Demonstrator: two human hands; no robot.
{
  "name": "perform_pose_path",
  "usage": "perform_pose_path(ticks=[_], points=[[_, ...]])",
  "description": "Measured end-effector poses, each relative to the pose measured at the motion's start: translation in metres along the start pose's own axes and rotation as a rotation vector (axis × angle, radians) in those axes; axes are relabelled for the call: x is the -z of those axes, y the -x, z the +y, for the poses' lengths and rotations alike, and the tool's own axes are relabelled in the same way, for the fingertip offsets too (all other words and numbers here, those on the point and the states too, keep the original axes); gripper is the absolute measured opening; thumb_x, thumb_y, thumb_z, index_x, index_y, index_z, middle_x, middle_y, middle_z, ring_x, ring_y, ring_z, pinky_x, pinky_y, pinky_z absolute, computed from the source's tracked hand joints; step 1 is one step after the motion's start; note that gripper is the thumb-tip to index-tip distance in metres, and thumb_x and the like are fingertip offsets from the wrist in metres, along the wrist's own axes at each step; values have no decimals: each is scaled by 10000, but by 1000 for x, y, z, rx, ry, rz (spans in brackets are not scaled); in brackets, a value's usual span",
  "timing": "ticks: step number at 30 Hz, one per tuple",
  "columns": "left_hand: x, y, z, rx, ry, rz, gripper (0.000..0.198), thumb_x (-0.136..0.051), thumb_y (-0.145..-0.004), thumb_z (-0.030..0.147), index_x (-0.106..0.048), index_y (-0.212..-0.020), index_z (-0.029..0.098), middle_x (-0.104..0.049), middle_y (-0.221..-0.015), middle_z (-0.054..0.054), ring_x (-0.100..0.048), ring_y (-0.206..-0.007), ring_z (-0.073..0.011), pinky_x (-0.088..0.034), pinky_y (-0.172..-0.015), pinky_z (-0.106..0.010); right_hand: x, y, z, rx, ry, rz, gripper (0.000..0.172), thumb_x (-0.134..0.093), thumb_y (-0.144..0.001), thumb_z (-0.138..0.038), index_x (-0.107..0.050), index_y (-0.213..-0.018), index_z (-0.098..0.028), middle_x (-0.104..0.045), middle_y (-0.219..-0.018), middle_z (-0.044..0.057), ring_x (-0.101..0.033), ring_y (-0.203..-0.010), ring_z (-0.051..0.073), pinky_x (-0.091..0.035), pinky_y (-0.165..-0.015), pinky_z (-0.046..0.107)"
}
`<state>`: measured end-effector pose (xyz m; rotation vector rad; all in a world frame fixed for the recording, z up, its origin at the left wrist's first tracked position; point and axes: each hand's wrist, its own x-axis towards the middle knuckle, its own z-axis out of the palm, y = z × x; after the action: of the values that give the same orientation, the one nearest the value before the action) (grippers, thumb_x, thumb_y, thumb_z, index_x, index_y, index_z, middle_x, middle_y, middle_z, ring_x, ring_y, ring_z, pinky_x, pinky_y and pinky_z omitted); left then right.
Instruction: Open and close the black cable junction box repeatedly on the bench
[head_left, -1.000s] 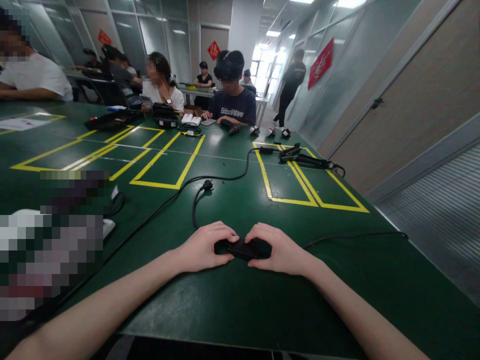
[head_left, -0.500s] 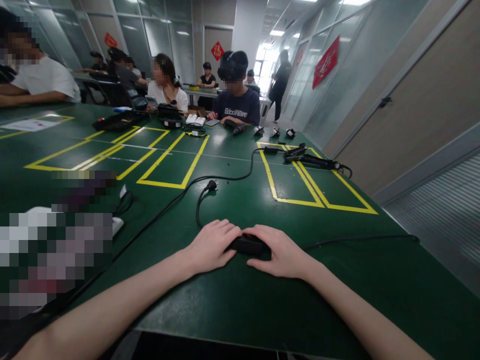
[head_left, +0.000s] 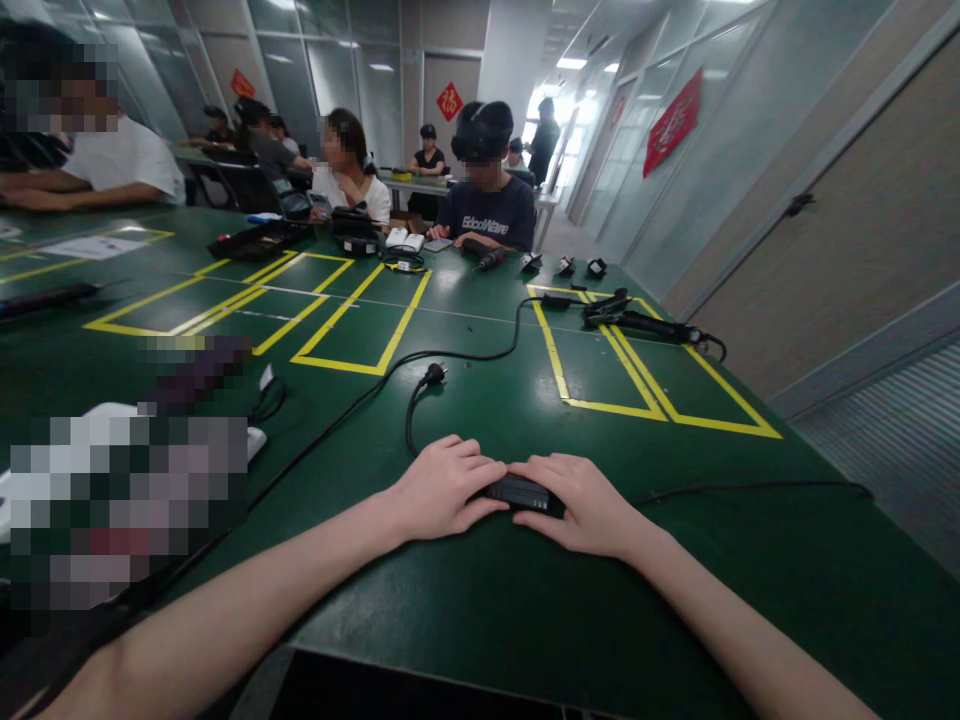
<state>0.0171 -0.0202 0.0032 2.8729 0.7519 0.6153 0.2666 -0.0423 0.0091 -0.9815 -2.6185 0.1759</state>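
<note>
My left hand (head_left: 452,488) and my right hand (head_left: 583,500) grip a black power adapter (head_left: 519,490) from its two ends, thumbs on the near side and fingers over the top. The adapter lies on or just above the green table; which one I cannot tell. Its near face shows ridges and small pale marks, while both ends are hidden under the hands. Beyond my left hand, a short cord ends in a black plug (head_left: 433,375) with its pins showing. Another thin black cord (head_left: 757,487) runs from behind my right hand to the table's right edge.
Yellow tape frames (head_left: 566,400) mark the green table (head_left: 420,600). A black tool with a cord (head_left: 645,322) lies at the right, and a long cable (head_left: 345,405) crosses diagonally. A power drill (head_left: 487,257) sits at the far side, before a seated person (head_left: 487,215). Pixelated areas cover the left.
The adapter appears turned, its ridged face with pale marks now showing where a plain dark side was. Both hands still hold it. The whole view has shifted slightly.
</note>
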Motion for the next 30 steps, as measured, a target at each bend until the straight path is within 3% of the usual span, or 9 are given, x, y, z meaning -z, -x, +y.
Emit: perform_pose_path(ticks=[6, 10, 13, 16, 19, 22, 24, 27, 30], points=[[-5, 1, 2, 16, 71, 76, 432, -599, -1039, 384, -565, -1398, 146, -744, -1261, -119, -686, -1049, -244, -514, -885, -376, -4, 1, 3, 58, 94, 102, 277, -596, -1020, -377, -684, -1179, -168, -780, -958, 119, -743, -809, 238, -557, -706, 343], [-4, 0, -1, -9, 43, 88, 344, -532, -1076, 351, -594, -1365, 177, -738, -1309, -103, -692, -1067, -233, -510, -916, -384, -4, 2, 6, 44, -28, 202, 342, -701, -959, -430, -682, -1203, -191, -787, -1005, 107, -753, -845, 236, -581, -745, 340], [-2, -1, -2, -24, 6, 108, 320, -523, -1081, 358, -621, -1324, 174, -746, -1297, -98, -694, -1062, -228, -502, -930, -385, 1, 4, 6, -99, -216, 230, 327, -725, -926, -417, -684, -1175, -208, -777, -969, 70, -732, -797, 213, -585, -740, 327], [-3, 0, -2, -68, -37, 122, 326, -503, -1087, 350, -622, -1328, 166, -749, -1297, -97, -694, -1037, -233, -496, -921, -394, 6, 3, 3, -238, -462, 146, 274, -725, -911, -409, -691, -1104, -218, -750, -924, 47, -697, -778, 196, -578, -727, 318], [-6, -1, -1, -104, -63, 133, 333, -525, -1076, 338, -619, -1338, 155, -753, -1289, -98, -697, -1025, -243, -493, -935, -408, 7, 1, 0, -364, -809, -29, 360, -779, -863, -480, -643, -1067, -216, -709, -919, 31, -681, -757, 174, -579, -651, 287], [-6, -1, -1, -101, -62, 137, 347, -522, -1080, 357, -617, -1350, 159, -753, -1290, -102, -699, -1063, -243, -505, -952, -408, 4, 0, 2, -486, -1039, -99, 465, -815, -808, -575, -598, -999, -210, -606, -765, -34, -520, -515, 82, -431, -410, 186], [-4, -1, -1, -93, -57, 167, 365, -500, -1091, 358, -599, -1385, 165, -731, -1340, -105, -678, -1163, -243, -505, -1005, -408, 3, 1, 6, -514, -1095, -89, 499, -819, -796, -602, -604, -998, -200, -616, -755, -37, -415, -430, 42, -324, -341, 163], [3, 0, -2, -88, -74, 260, 403, -496, -1084, 294, -534, -1470, 181, -624, -1495, -116, -568, -1375, -248, -432, -1158, -443, 10, 2, 18, -556, -1133, 14, 520, -820, -786, -622, -616, -999, -194, -725, -836, 23, -353, -371, 25, -229, -310, 179], [9, 3, -5, -65, -58, 329, 534, -524, -1050, 241, -417, -1572, 198, -578, -1538, -125, -529, -1425, -253, -384, -1217, -466, 25, 7, 38, -646, -1124, 337, 490, -824, -775, -621, -593, -904, -209, -775, -864, 55, -299, -347, 22, -159, -316, 198]])
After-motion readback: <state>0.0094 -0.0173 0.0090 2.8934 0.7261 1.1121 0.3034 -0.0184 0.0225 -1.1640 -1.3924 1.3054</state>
